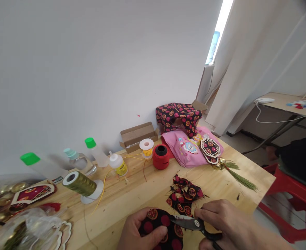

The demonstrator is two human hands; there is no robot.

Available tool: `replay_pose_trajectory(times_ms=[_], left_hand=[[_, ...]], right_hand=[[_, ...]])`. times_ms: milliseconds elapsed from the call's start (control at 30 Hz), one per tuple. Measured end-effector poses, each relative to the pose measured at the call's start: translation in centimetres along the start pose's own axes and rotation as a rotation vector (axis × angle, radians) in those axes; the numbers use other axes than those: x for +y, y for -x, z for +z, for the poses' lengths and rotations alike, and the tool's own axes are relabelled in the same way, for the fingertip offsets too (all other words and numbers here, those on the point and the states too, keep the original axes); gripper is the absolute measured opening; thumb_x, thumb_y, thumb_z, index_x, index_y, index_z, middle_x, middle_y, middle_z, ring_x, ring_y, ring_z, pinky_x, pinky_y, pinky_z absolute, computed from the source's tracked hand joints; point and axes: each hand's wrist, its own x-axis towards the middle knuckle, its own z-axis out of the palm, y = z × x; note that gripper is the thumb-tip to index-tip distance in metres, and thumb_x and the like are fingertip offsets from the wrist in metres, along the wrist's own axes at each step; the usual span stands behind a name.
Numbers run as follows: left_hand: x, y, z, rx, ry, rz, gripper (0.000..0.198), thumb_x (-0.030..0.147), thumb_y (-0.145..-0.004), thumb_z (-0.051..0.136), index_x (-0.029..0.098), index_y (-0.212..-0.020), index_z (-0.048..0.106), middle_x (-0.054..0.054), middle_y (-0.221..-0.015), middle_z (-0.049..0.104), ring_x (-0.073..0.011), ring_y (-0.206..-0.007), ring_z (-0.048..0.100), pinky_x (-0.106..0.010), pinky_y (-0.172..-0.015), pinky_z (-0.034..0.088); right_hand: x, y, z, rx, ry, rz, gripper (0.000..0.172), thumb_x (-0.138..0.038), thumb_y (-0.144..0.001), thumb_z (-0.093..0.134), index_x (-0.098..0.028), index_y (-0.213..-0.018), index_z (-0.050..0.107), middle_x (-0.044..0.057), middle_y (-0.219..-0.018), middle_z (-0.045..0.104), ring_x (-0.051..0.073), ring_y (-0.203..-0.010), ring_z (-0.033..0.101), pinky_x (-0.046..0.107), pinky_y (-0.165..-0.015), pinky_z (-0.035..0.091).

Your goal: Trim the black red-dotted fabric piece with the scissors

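My left hand grips a rounded piece of dark fabric printed with red and orange round shapes, thumb on top. In my right hand is a pair of scissors with black handles. Their blades point left and touch the fabric's right edge; I cannot tell whether they are closed on it. Just beyond the scissors lies a heap of cut scraps of the same print. The lower part of the fabric and of both hands runs out of the frame.
Along the back stand a red thread spool, a yellow thread spool, a glue bottle and an olive thread cone. A tasselled pendant rests on a pink cloth at right. A red stool stands beyond the table's right edge.
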Motion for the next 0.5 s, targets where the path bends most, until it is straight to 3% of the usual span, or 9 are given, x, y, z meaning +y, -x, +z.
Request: replay_pose_trajectory(times_ms=[333,500], left_hand=[[0.8,0.2,0.1,-0.039,-0.052,-0.011,0.022,0.03,-0.052,0.077,0.015,-0.067,0.069,-0.003,-0.059,0.071,-0.0131,-0.052,0.061,-0.022,-0.051,0.047],[1.1,-0.1,-0.1,-0.026,-0.178,-0.019,0.02,0.028,-0.053,0.075,0.016,-0.069,0.069,-0.002,-0.059,0.07,-0.0152,-0.054,0.062,-0.023,-0.051,0.047]], right_hand=[[0.9,0.1,0.2,-0.022,0.062,-0.065,0.028,-0.042,-0.074,0.066,-0.015,-0.078,0.06,0.002,-0.066,0.06,0.015,-0.054,0.054,0.026,-0.046,0.031],[1.4,-0.1,-0.2,0.0,0.04,-0.085,0.029,-0.043,-0.071,0.068,-0.016,-0.079,0.06,0.002,-0.068,0.062,0.016,-0.054,0.056,0.027,-0.046,0.032]])
